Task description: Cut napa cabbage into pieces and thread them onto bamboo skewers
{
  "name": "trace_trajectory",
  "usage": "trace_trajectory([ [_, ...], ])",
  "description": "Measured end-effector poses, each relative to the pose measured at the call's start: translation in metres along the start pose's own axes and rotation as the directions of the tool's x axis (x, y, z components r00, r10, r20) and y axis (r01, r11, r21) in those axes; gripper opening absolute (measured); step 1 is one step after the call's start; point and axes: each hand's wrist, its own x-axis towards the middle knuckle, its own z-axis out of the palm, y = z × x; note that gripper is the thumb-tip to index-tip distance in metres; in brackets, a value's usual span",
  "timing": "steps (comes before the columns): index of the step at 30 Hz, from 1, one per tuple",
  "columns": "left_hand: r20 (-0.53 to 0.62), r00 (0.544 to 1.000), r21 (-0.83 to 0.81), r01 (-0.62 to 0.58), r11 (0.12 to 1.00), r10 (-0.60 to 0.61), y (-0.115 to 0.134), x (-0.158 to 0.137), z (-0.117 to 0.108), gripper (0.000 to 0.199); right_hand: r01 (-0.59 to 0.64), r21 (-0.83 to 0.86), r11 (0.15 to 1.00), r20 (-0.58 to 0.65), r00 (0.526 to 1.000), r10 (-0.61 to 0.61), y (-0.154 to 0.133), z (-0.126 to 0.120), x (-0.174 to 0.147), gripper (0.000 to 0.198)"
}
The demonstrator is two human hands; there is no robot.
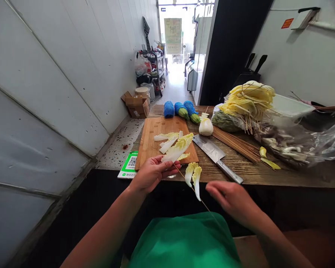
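Note:
My left hand (pixel 153 171) pinches a pale napa cabbage leaf (pixel 178 149) at its white base, over the near edge of the wooden cutting board (pixel 149 139). A thin bamboo skewer (pixel 205 206) runs from that leaf down toward my green-covered lap. Two small cabbage leaf pieces (pixel 196 182) are threaded along it. My right hand (pixel 228 195) hovers to the right of the skewer, apart from it, with its fingers curled and nothing visible in them. More cut cabbage leaves (pixel 167 137) lie on the board behind the held leaf.
A cleaver (pixel 212 150) lies right of the board, handle toward me. Beyond it are a cabbage heart (pixel 205 127), bundled skewers (pixel 236 143), heaped skewered cabbage (pixel 248 98) and a bag of mushrooms (pixel 287 143). Net-wrapped green vegetables (pixel 181 110) sit behind the board; a QR card (pixel 129 163) is left.

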Motion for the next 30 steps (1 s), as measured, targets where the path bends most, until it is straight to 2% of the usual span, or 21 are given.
trace_trajectory([
  [2, 0.048, 0.999, 0.018, 0.018, 1.000, -0.019, 0.002, 0.000, 0.005, 0.017, 0.128, -0.036, 0.991, -0.189, 0.973, -0.133, -0.006, -0.014, 0.014, 0.031],
  [3, 0.070, 0.997, 0.025, 0.019, 1.000, -0.020, 0.003, 0.000, 0.007, 0.018, 0.227, -0.021, 0.974, -0.212, 0.951, -0.226, -0.010, -0.018, 0.024, 0.029],
  [5, 0.102, 0.995, 0.031, 0.006, 0.999, -0.009, 0.004, 0.000, 0.010, 0.019, 0.400, 0.040, 0.916, -0.113, 0.912, -0.393, -0.015, -0.020, 0.047, 0.027],
  [8, 0.088, 0.995, 0.029, -0.039, 0.999, 0.037, 0.003, -0.002, 0.007, 0.019, 0.482, 0.130, 0.866, 0.105, 0.862, -0.496, -0.019, -0.010, 0.079, 0.024],
  [10, 0.047, 0.997, 0.019, -0.063, 0.998, 0.062, 0.002, -0.004, 0.001, 0.018, 0.462, 0.154, 0.874, 0.195, 0.853, -0.485, -0.019, 0.002, 0.094, 0.027],
  [12, 0.006, 0.997, 0.002, -0.073, 0.997, 0.073, 0.000, -0.006, -0.007, 0.018, 0.419, 0.139, 0.897, 0.230, 0.868, -0.441, -0.021, 0.014, 0.101, 0.029],
  [18, -0.079, 0.995, -0.094, -0.068, 0.993, 0.061, -0.014, -0.009, -0.021, 0.017, 0.265, 0.065, 0.962, 0.206, 0.940, -0.273, -0.032, 0.039, 0.101, 0.028],
  [21, -0.128, 0.990, -0.151, -0.080, 0.985, 0.061, -0.022, -0.010, -0.022, 0.012, 0.203, 0.076, 0.976, 0.156, 0.965, -0.213, -0.037, 0.045, 0.099, 0.022],
  [24, -0.154, 0.987, -0.215, -0.069, 0.974, 0.036, -0.026, -0.012, -0.022, 0.009, 0.211, 0.084, 0.974, 0.111, 0.969, -0.219, -0.040, 0.048, 0.096, 0.008],
  [30, -0.207, 0.978, -0.170, -0.062, 0.983, 0.026, -0.028, -0.012, -0.023, 0.013, 0.232, 0.029, 0.972, -0.052, 0.972, -0.230, -0.043, 0.051, 0.091, 0.012],
])
